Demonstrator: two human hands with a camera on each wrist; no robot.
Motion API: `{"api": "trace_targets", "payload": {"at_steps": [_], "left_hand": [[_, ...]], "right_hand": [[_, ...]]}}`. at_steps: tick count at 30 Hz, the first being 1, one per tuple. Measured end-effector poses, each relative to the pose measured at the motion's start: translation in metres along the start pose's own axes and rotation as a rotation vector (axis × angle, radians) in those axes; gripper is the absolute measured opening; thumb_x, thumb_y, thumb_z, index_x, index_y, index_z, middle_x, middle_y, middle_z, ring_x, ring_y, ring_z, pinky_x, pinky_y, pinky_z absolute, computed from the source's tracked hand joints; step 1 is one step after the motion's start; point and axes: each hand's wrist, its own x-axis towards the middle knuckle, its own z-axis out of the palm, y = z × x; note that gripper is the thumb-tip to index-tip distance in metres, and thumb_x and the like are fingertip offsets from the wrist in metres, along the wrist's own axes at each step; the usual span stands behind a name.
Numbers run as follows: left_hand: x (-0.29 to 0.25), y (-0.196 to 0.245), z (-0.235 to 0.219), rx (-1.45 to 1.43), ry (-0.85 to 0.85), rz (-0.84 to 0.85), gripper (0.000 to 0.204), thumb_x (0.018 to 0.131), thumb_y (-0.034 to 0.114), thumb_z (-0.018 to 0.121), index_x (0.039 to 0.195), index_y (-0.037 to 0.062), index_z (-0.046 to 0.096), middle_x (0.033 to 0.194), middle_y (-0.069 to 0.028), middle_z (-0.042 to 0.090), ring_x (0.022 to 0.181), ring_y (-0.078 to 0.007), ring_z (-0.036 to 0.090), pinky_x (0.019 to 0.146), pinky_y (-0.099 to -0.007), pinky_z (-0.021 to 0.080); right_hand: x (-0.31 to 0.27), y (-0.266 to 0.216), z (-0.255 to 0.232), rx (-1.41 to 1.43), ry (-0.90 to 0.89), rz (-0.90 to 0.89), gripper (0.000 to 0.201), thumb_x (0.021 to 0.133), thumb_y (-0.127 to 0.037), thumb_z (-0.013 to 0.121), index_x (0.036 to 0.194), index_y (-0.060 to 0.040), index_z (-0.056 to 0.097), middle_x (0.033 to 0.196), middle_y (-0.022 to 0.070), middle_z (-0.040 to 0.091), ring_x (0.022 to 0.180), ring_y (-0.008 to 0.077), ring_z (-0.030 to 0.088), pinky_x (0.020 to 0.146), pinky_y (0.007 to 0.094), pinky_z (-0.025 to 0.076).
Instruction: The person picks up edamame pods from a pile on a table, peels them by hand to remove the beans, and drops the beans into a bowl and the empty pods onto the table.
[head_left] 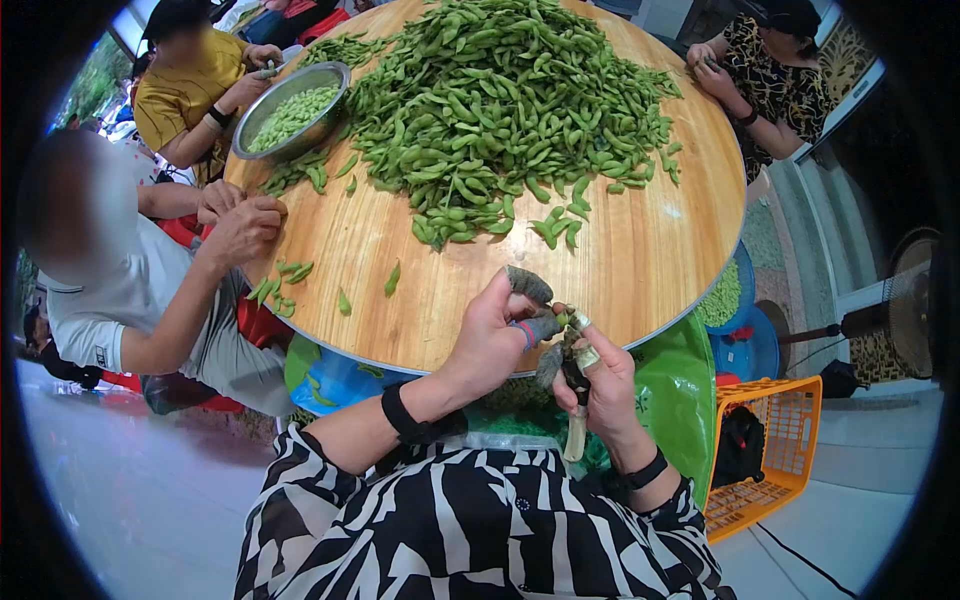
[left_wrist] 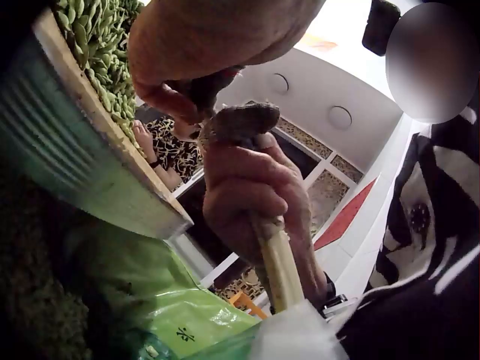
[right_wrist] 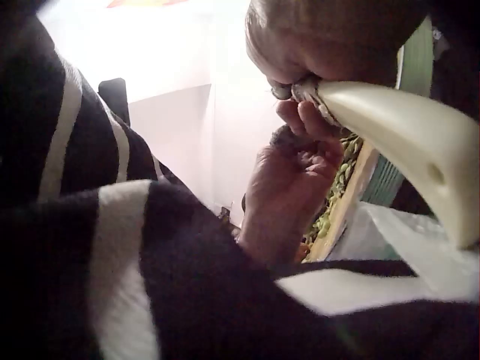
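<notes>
My right hand [head_left: 610, 388] grips a tool with a smooth cream handle [right_wrist: 409, 127] that has a hole near its end. In the head view the handle points down toward my lap; fingers hide the tool's working end. A pale wrap covers one right fingertip, and a grey cover [left_wrist: 244, 120] another. My left hand [head_left: 480, 340] meets the right over the near table edge, with grey covers on its fingers. At the meeting fingertips sits a small greenish bit [head_left: 572, 322]; I cannot tell whether the left fingers pinch it. Beyond lies a big heap of green soybean pods [head_left: 500, 110].
A metal bowl [head_left: 340, 76] of shelled beans stands at the left of the round wooden table [head_left: 660, 240]. Loose pods [head_left: 392, 279] lie nearer. People sit left and far right. At right are a green bag [head_left: 675, 385], an orange crate [head_left: 800, 440], a blue basin [head_left: 745, 300] and a fan [head_left: 905, 310].
</notes>
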Motion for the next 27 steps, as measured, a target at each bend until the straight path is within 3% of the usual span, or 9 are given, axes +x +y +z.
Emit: {"api": "trace_targets", "payload": {"at_steps": [4,14,16,17,19,22,26,27], "left_hand": [[-0.001,0.001,0.002,0.009,0.016,0.038,0.029,0.084,-0.008,0.058,0.107,0.0039,0.047,0.100,-0.0100,0.064,0.096,-0.0151,0.061,0.085,-0.0281,0.048],[0.001,-0.003,-0.008,-0.120,-0.042,-0.076,0.034,0.079,-0.010,0.061,0.106,0.0035,0.047,0.095,-0.0090,0.063,0.094,-0.0165,0.062,0.084,-0.0306,0.051],[0.001,-0.005,-0.009,-0.170,-0.050,-0.102,0.035,0.078,-0.011,0.061,0.106,0.0033,0.047,0.095,-0.0087,0.062,0.093,-0.0163,0.062,0.083,-0.0308,0.051],[0.001,-0.007,-0.009,-0.147,-0.042,-0.094,0.035,0.077,-0.012,0.060,0.106,0.0032,0.047,0.096,-0.0087,0.062,0.092,-0.0161,0.062,0.082,-0.0304,0.051],[0.000,-0.007,-0.007,-0.123,-0.038,-0.087,0.036,0.076,-0.012,0.060,0.106,0.0031,0.047,0.097,-0.0087,0.062,0.091,-0.0159,0.062,0.082,-0.0300,0.052],[-0.002,-0.011,-0.004,-0.142,-0.050,-0.103,0.037,0.076,-0.014,0.057,0.108,0.0031,0.047,0.098,-0.0082,0.061,0.091,-0.0152,0.061,0.082,-0.0281,0.051],[0.000,-0.009,0.003,-0.064,-0.064,-0.028,0.034,0.079,-0.014,0.051,0.109,0.0028,0.048,0.096,-0.0067,0.060,0.091,-0.0134,0.060,0.081,-0.0264,0.050],[-0.001,-0.007,0.004,-0.010,-0.064,-0.008,0.032,0.080,-0.014,0.048,0.108,0.0024,0.048,0.096,-0.0058,0.060,0.092,-0.0124,0.059,0.080,-0.0263,0.049]], "right_hand": [[0.000,-0.002,-0.005,-0.048,-0.001,0.003,0.042,0.100,-0.020,0.044,0.137,0.0002,0.043,0.066,0.0022,0.052,0.047,0.0066,0.043,0.042,0.0187,0.032],[0.000,0.000,-0.011,-0.099,-0.002,-0.020,0.035,0.099,-0.012,0.045,0.131,0.0010,0.051,0.078,0.0022,0.057,0.048,0.0052,0.042,0.043,0.0173,0.032],[0.000,-0.001,-0.017,-0.431,-0.023,-0.112,0.034,0.095,-0.004,0.048,0.128,0.0026,0.053,0.082,0.0064,0.061,0.054,0.0092,0.052,0.049,0.0206,0.041],[0.002,-0.001,-0.020,-0.432,-0.025,-0.112,0.034,0.095,-0.004,0.048,0.128,0.0026,0.053,0.082,0.0064,0.061,0.054,0.0092,0.052,0.049,0.0206,0.041],[0.005,0.001,-0.025,-0.840,-0.087,-0.451,0.036,0.091,0.002,0.052,0.126,0.0038,0.055,0.088,0.0114,0.065,0.065,0.0138,0.060,0.061,0.0252,0.049],[0.003,-0.005,-0.020,-0.902,-0.128,-0.476,0.037,0.088,0.003,0.055,0.125,0.0039,0.056,0.095,0.0145,0.067,0.075,0.0174,0.063,0.070,0.0279,0.051],[-0.001,0.000,-0.020,-0.847,-0.036,-0.367,0.038,0.088,0.001,0.056,0.125,0.0038,0.055,0.092,0.0091,0.066,0.070,0.0123,0.060,0.065,0.0249,0.049],[-0.004,0.000,-0.018,-0.743,0.016,-0.265,0.038,0.088,0.000,0.056,0.126,0.0034,0.054,0.090,0.0065,0.065,0.067,0.0097,0.057,0.061,0.0229,0.046]]}}
